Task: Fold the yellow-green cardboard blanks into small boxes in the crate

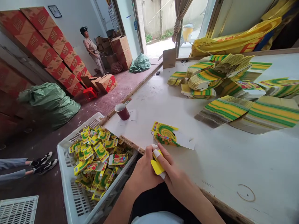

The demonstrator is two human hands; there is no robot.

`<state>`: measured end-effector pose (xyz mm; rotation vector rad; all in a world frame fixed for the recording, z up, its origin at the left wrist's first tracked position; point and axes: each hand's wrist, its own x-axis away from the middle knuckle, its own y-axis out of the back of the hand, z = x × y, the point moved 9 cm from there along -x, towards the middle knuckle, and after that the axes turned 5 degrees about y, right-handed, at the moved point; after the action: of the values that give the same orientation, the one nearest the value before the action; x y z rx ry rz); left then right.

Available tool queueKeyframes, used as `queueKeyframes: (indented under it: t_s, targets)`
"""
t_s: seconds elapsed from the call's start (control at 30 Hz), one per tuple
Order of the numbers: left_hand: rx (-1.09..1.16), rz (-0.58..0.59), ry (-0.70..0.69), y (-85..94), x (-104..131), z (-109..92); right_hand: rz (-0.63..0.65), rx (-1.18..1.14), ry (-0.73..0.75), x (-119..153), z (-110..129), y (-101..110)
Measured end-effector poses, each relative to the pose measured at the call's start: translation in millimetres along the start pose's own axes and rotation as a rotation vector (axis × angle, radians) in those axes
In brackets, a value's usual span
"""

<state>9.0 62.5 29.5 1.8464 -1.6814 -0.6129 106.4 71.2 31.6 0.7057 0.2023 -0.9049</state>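
Both hands hold one small yellow carton (158, 167) at the table's near edge. My left hand (144, 172) wraps its left side, and my right hand (174, 172) closes over its right side with the fingers across the top. White tape or a wrap covers some fingertips. A yellow flap sticks out toward me, while most of the carton is hidden by the fingers. Just beyond my hands, a flattish printed carton stack (164, 133) in yellow and green lies on the white table (224, 168), white flaps pointing right.
Left of the table, a white plastic crate (67, 186) holds many folded yellow cartons (100, 152). A maroon mug (122, 112) stands near the table's left edge. Fanned piles of flat cartons (226, 109) cover the far right. A person (92, 49) stands beyond, near stacked red boxes (50, 46).
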Motion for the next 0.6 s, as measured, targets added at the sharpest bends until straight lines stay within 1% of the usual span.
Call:
queueKeyframes:
  t_s: [0.07, 0.13, 0.2, 0.3, 0.4, 0.5, 0.6]
  targets:
    - [0.018, -0.017, 0.023, 0.8, 2, 2, -0.049, 0.0, 0.042, -1, -1, 5]
    - [0.004, -0.042, 0.026, 4.9, 4, 2, -0.119, 0.007, 0.05, -3, -6, 14]
    - [-0.039, -0.065, 0.041, 11.3, 5, 3, -0.141, 0.032, 0.057, -3, -10, 19]
    - [-0.076, -0.093, 0.061, 22.5, 4, 5, -0.066, 0.069, 0.075, -3, -10, 16]
    - [-0.068, -0.11, 0.065, 30.9, 4, 6, -0.01, 0.086, 0.047, -3, -10, 16]
    - [0.011, -0.085, 0.094, 32.1, 3, 10, 0.053, 0.058, 0.014, -6, -11, 23]
    - [0.059, -0.066, 0.106, 30.6, 0, 12, 0.125, 0.043, 0.018, -10, -10, 27]
